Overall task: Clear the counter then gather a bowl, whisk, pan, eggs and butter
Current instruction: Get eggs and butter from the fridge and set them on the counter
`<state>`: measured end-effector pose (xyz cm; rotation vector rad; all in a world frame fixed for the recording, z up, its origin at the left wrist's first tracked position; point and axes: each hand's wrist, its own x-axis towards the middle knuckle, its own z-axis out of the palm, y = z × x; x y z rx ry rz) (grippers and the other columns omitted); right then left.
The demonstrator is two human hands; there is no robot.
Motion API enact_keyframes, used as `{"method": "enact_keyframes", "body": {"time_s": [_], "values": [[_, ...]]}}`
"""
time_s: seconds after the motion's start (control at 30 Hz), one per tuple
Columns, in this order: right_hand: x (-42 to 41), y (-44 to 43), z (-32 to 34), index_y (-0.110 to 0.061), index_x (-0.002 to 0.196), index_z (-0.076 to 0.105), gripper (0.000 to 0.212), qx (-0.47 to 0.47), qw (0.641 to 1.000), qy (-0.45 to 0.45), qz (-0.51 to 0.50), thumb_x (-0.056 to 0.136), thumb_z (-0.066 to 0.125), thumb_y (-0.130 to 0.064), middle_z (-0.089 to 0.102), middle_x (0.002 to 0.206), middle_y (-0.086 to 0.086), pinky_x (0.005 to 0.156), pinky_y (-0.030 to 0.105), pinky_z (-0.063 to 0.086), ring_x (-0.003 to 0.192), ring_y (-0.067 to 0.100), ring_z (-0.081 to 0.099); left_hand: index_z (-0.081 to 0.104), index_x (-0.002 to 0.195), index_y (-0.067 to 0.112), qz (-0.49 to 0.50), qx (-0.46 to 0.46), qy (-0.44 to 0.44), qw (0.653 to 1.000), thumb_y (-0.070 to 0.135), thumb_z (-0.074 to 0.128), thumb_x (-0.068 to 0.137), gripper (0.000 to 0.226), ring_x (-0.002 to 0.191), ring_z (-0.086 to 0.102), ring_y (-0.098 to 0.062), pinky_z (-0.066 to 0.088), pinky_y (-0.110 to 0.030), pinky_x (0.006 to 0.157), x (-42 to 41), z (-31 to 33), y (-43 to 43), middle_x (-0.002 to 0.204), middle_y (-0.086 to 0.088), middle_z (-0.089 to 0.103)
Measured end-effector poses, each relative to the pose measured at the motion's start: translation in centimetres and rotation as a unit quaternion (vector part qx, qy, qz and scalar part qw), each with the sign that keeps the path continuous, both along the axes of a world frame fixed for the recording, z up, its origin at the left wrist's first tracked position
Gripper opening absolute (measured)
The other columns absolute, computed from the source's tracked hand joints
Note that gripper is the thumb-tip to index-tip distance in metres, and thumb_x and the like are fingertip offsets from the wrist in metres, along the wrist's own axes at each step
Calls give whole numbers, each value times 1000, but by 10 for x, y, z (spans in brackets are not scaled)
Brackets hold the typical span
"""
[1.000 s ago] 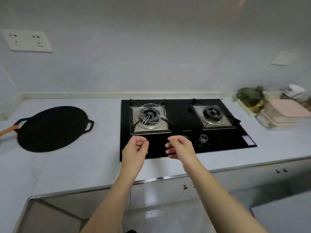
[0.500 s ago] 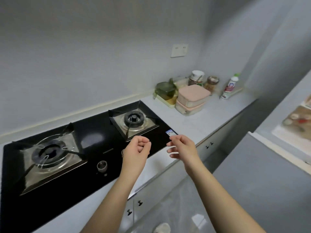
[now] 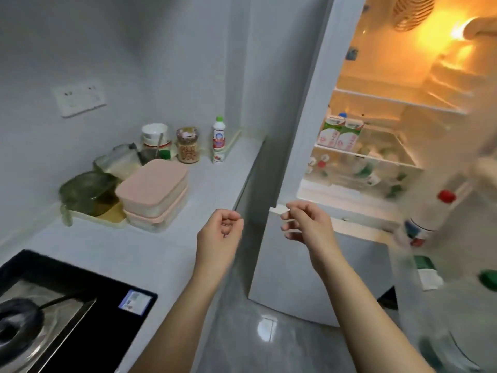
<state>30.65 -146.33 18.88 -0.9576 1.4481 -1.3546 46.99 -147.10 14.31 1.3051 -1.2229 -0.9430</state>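
Head view. Both forearms reach forward at mid-frame. The left hand (image 3: 220,234) is clenched into a loose fist with the thumb against the index finger; it grasps nothing. The right hand (image 3: 308,224) has its fingers curled toward the palm and also grasps nothing. The two hands are level with each other and apart. The left is in front of the end of the surface (image 3: 215,184), the right in front of the open fridge (image 3: 317,90).

The surface runs along the wall from the lower left to the fridge side. A black stove (image 3: 80,281) is set into its near end, with one burner (image 3: 16,324) at the frame edge. Two stacked pink-lidded containers (image 3: 153,189) stand at mid-surface. Just beside them, a green glass container (image 3: 86,192) sits on a pale tray (image 3: 113,219). A white bowl (image 3: 154,130) is at the back of the surface near the wall, stacked on another container. To its right stand a jar (image 3: 187,148) and an upright bottle with a green cap (image 3: 219,140). A wall socket (image 3: 79,100) is mounted above.

The fridge interior is lit. Two milk cartons (image 3: 340,134) stand upright on a shelf, with blurred bottles below them. A red-capped bottle (image 3: 430,219) stands in the door rack at right. Eggs and butter cannot be told among the blurred contents. The floor (image 3: 255,332) is grey and glossy.
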Motion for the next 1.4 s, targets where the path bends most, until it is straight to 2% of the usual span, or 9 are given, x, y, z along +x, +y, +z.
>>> {"method": "enact_keyframes", "body": {"time_s": [0.1,0.2,0.33,0.6,0.77,0.9,1.03,1.23,1.4], "values": [[-55,-14,14,-11,93,61,17,-27,997,0,-77,93,47,-3,61,74,4,50,21,47,53,13,56,61,81,25,-69,-31,-6,997,10,63,85,16,68,60,-14,50,-31,65,-57,12,-33,71,8,62],[-97,-28,30,-13,92,61,18,-66,991,20,-117,93,46,-3,63,75,3,51,21,47,54,13,57,61,81,26,-121,-47,3,992,9,63,85,17,77,61,-25,51,-39,68,-108,23,-59,74,5,63],[-144,-40,55,-15,89,60,21,-132,977,43,-161,94,44,-1,63,72,0,50,21,47,55,12,57,61,75,33,-171,-74,30,982,20,62,80,14,78,61,-29,51,-40,67,-172,38,-83,71,12,62],[-199,-63,79,-11,89,61,21,-196,946,51,-252,92,46,3,64,72,0,52,23,47,58,12,57,60,78,29,-282,-141,24,949,14,63,84,17,76,59,-20,51,-31,64,-263,70,-125,77,15,62],[-240,-75,91,-14,88,62,21,-206,908,118,-344,91,49,2,65,71,-4,56,23,49,64,12,60,61,80,24,-403,-196,31,893,9,64,84,15,69,56,-6,46,-20,64,-340,86,-168,77,11,62],[-268,-80,103,-14,88,63,20,-179,872,156,-429,91,50,1,66,71,-3,57,25,49,65,13,60,59,81,29,-482,-237,26,843,9,64,85,21,73,54,1,41,-9,67,-387,101,-192,77,20,57],[-286,-77,114,-14,86,64,21,-154,822,187,-515,91,51,2,66,69,-3,54,22,51,58,8,59,58,78,35,-543,-272,33,794,9,65,84,27,75,56,2,43,-9,67,-428,113,-211,77,13,60],[-298,-58,111,-30,82,61,24,-7,739,329,-588,91,57,-9,67,76,-6,58,24,54,66,9,63,65,86,28,-618,-325,11,716,12,67,83,17,76,54,6,38,-5,66,-465,124,-218,82,16,61],[-312,-47,100,-23,93,66,19,140,701,389,-581,86,59,-7,64,75,-4,55,15,46,65,11,61,70,88,28,-661,-389,-57,639,18,65,82,12,80,56,-3,45,-21,75,-491,133,-213,86,15,60]]}}
